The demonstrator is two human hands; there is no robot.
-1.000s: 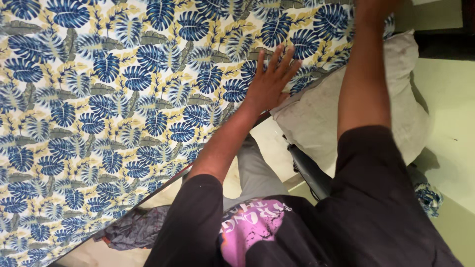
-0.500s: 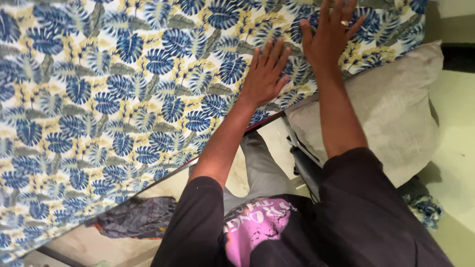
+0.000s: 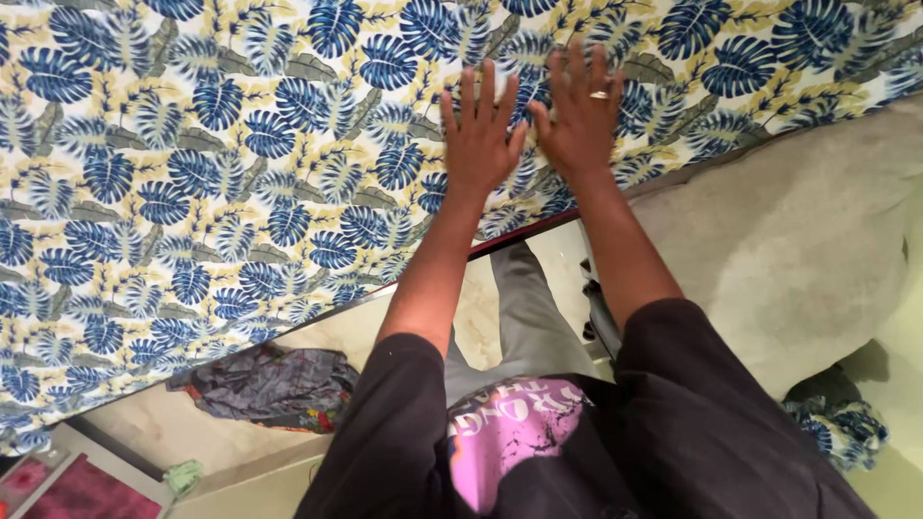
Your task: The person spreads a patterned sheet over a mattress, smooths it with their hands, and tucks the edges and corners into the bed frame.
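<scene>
One view only, from the head, looking steeply down over the person's own chest and along both outstretched arms. It sits close: the leaf-print sheet (image 3: 240, 173) fills the far and left of the scene, the left hand (image 3: 478, 135) and right hand (image 3: 577, 120) lie flat on it up at the far edge, and the grey pillow (image 3: 788, 250) crowds the right. Nearest the lens, the black sleeves and shirt front fill the bottom, with a strip of pale floor (image 3: 279, 336) and a crumpled dark cloth (image 3: 274, 384) showing at near left.
</scene>
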